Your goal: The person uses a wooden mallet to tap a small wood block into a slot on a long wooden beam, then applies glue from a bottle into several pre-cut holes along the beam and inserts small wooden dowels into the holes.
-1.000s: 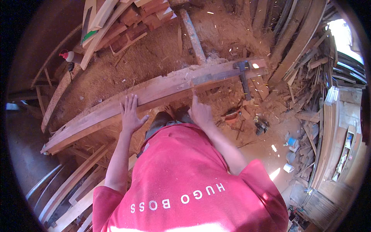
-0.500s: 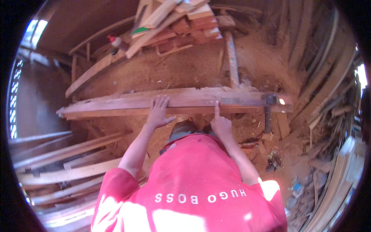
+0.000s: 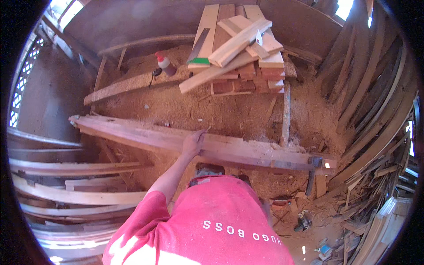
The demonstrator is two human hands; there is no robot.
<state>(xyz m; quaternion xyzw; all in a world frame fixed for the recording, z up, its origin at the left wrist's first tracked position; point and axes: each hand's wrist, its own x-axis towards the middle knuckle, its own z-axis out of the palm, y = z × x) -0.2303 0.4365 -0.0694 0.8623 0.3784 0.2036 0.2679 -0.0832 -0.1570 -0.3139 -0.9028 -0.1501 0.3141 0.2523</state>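
My left hand point(image 3: 193, 144) rests over the long timber beam point(image 3: 247, 150) in front of me. Its fingers are drawn together, and a small pale tip shows at them; I cannot make out what it is. My right hand is out of sight. The beam lies crosswise, its left end farther from me than its right, with a rough, chipped far edge. A dark clamp point(image 3: 312, 174) grips it near the right end, its bar hanging down on the near side.
Beyond the beam stands a stack of planks point(image 3: 238, 73) with a handsaw point(image 3: 200, 46) on it. A red-capped bottle point(image 3: 167, 66) stands on a curved board point(image 3: 119, 89). Long boards point(image 3: 79, 194) lie at left; timbers lean at right point(image 3: 375, 79). Sawdust covers the floor.
My left hand has gone from spread flat to closed over the beam. My right hand, earlier pointing at the beam, has left the view. The whole view has shifted and tilted.
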